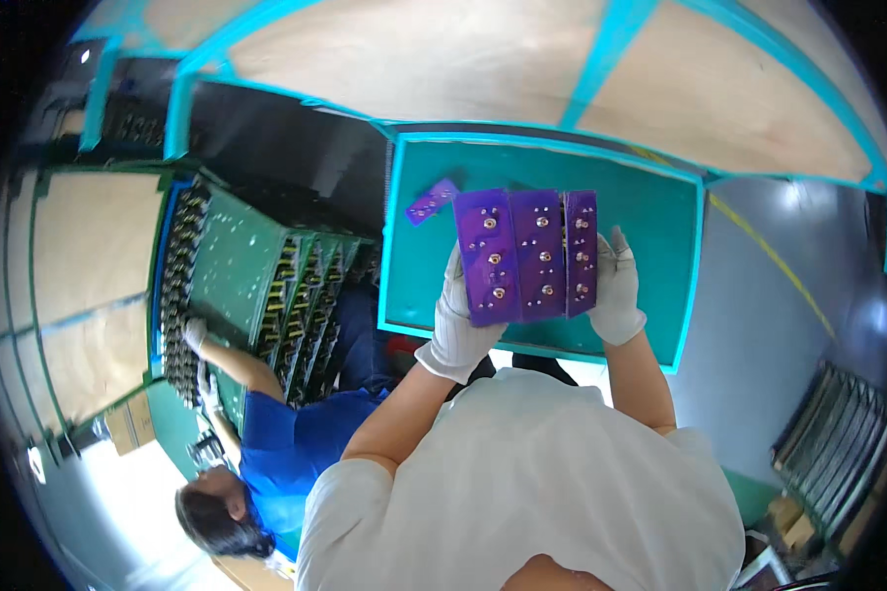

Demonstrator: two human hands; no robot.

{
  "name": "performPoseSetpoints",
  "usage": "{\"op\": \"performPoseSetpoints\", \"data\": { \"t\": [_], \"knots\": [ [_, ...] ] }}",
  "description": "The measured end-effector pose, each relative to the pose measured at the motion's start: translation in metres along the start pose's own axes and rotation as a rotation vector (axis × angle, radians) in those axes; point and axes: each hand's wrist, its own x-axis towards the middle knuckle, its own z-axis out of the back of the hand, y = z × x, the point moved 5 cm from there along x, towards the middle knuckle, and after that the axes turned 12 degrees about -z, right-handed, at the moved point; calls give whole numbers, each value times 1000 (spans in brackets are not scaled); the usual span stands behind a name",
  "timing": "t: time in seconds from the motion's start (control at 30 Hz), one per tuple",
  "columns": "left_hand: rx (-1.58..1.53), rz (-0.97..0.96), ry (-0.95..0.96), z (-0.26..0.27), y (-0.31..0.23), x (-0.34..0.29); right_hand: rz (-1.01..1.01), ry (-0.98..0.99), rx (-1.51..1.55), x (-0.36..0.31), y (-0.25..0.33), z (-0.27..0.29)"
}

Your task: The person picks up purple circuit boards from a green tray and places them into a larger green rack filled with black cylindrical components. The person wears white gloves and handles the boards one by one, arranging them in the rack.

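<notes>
A purple circuit board panel (518,246) with rows of small metal parts is held up over the green tabletop (652,236). My left hand (461,330), in a white glove, grips it at its left side and lower left corner. On the right edge my gloved right hand (616,300) holds the panel's right strip (581,256). A dark gap runs between that strip and the rest; whether they are still joined, I cannot tell. Both hands' fingers are partly hidden behind the panel. A smaller purple board (431,202) lies on the tabletop, just beyond the upper left corner.
A raised light-blue rim (385,246) frames the tabletop. To the left, a person in blue (301,443) works with gloved hands at a rack (182,286) full of small parts, beside a green cabinet (241,266). Dark stacked frames (833,448) stand at the right.
</notes>
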Motion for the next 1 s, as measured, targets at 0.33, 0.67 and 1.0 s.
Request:
{"op": "performPoseSetpoints", "data": {
  "t": [0.33, 0.67, 1.0],
  "knots": [
    [-1518, 444, -746, 71, -12, -38, -70, 273, -162, 0, -56, -108],
    [-1744, 305, -866, 139, 3, -64, -231, 449, -298, 7, -102, -182],
    [-1641, 126, -963, 213, 11, -73, -221, 401, -428, 20, -158, -253]
  ]
}}
